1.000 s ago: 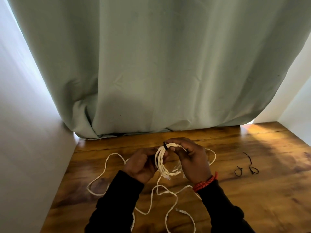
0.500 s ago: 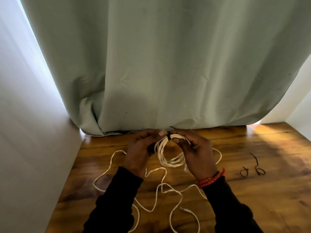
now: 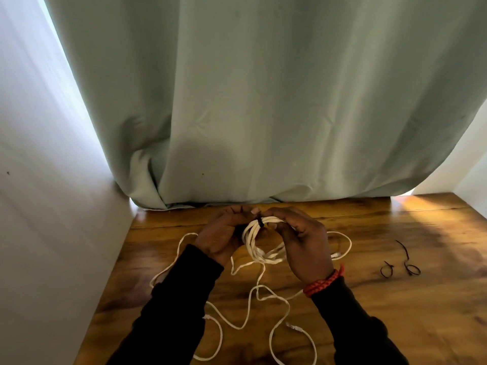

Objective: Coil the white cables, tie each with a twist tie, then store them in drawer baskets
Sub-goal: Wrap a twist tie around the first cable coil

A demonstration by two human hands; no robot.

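A coiled white cable (image 3: 254,242) hangs between my hands above the wooden table (image 3: 395,306). A black twist tie (image 3: 261,222) is wrapped around the top of the coil. My left hand (image 3: 224,237) pinches the tie's end at the coil's top left. My right hand (image 3: 303,241) grips the coil's right side, thumb and fingers close to the tie. Loose white cables (image 3: 263,306) sprawl over the table beneath and in front of my hands, with a connector end (image 3: 293,326) near the front.
Two spare black twist ties (image 3: 400,264) lie on the table to the right. A pale green curtain (image 3: 250,101) hangs down to the table's back edge. A white wall (image 3: 47,206) bounds the left side, another stands at far right.
Both hands have lifted the coil farther from me, toward the curtain. The left hand shifted from gripping the coil's side to pinching at the tie on top.
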